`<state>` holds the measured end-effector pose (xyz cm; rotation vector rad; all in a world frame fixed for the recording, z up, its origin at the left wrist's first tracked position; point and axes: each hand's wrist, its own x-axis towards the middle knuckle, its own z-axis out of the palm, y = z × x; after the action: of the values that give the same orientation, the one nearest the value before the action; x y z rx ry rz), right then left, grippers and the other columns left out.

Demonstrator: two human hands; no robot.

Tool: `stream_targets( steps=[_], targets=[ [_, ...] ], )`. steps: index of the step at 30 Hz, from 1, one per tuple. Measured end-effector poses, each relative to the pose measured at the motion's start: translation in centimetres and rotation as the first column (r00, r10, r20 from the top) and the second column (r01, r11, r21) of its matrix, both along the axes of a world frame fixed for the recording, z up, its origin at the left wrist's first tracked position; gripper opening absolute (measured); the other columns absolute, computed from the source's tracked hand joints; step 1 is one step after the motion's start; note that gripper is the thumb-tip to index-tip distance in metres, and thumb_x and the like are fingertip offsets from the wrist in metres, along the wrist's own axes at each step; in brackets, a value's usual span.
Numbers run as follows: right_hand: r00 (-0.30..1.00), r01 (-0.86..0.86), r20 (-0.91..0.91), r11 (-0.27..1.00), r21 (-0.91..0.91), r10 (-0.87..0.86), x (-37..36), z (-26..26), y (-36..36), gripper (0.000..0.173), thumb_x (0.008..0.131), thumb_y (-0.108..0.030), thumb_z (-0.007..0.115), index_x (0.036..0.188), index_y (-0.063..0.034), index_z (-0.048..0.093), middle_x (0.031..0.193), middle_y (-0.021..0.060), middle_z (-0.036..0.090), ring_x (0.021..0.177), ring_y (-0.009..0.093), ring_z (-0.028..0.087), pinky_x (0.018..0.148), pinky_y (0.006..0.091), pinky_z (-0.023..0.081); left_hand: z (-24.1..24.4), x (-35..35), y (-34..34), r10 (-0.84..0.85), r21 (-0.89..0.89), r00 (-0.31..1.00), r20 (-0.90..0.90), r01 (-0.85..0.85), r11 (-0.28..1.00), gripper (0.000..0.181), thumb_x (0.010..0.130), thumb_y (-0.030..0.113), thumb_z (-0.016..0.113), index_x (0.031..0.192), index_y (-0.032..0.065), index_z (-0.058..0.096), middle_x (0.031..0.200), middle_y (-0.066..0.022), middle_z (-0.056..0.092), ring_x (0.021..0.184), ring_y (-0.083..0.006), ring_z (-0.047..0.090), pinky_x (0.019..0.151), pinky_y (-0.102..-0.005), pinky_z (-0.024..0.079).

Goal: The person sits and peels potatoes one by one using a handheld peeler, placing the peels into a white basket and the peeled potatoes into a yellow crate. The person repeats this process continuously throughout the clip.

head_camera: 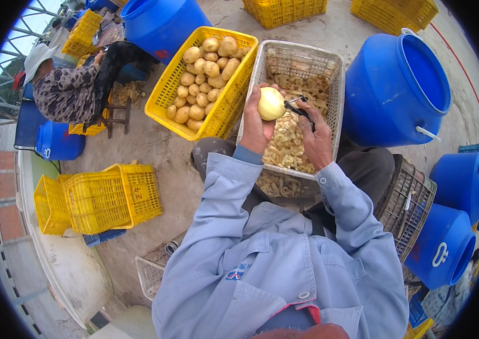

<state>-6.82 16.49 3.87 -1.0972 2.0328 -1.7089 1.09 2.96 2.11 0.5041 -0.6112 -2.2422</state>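
A pale, peeled potato (270, 104) rests in my left hand (256, 123), fingers wrapped around its far side. My right hand (318, 137) grips a black-handled vegetable peeler (301, 111), whose metal blade is at the potato's right side. Beneath both hands stands a whitish plastic crate (339, 91), with potato peelings (288, 146) heaped inside it. To the left, a yellow plastic crate (161, 101) holds many unpeeled potatoes (211, 68).
Blue plastic barrels stand beyond the yellow crate (165, 25) and right of the peelings (385, 93). More yellow crates (99, 199) lie at left. A dark crate (404, 205) sits by my right knee. Another person (72, 93) in a white hat sits at upper left.
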Motion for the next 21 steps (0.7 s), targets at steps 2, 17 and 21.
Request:
stream_targets(
  steps=[2, 17, 21],
  targets=[
    [0.992, -0.066, -0.106, 0.998, -0.010, 0.065, -0.2, 0.8, 0.3, 0.031, 0.089, -0.004, 0.059, 0.119, -0.0080, 0.059, 0.110, 0.0143, 0.065, 0.097, 0.027, 0.065, 0.082, 0.0336, 0.049, 0.1, 0.0, 0.2, -0.008, -0.024, 1.000, -0.005, 0.008, 1.000, 0.039, 0.094, 0.039, 0.056, 0.114, 0.0059, 0.052, 0.109, -0.0126, 0.061, 0.103, -0.0276, 0.061, 0.086, -0.0404, 0.053],
    [0.924, -0.186, -0.324, 0.979, 0.078, 0.201, -0.7, 3.3, -2.5, 0.028, 0.086, -0.010, 0.060, 0.115, -0.0099, 0.060, 0.103, 0.0138, 0.065, 0.086, 0.034, 0.065, 0.071, 0.0396, 0.052, 0.4, 0.4, -0.4, 0.000, -0.066, 1.000, 0.010, 0.001, 0.998, 0.032, 0.094, 0.025, 0.054, 0.113, 0.0007, 0.052, 0.099, -0.0096, 0.062, 0.091, -0.0186, 0.063, 0.080, -0.0329, 0.054],
    [0.938, -0.202, -0.275, 0.978, 0.055, 0.210, -0.2, 3.0, -2.7, 0.028, 0.086, -0.008, 0.060, 0.115, -0.0080, 0.060, 0.102, 0.0159, 0.065, 0.088, 0.035, 0.064, 0.073, 0.0405, 0.051, 1.0, 0.6, -0.7, 0.020, -0.024, 1.000, 0.024, -0.019, 1.000, 0.029, 0.092, 0.025, 0.055, 0.109, 0.0015, 0.054, 0.097, -0.0095, 0.062, 0.089, -0.0196, 0.063, 0.079, -0.0336, 0.054]
  ],
)
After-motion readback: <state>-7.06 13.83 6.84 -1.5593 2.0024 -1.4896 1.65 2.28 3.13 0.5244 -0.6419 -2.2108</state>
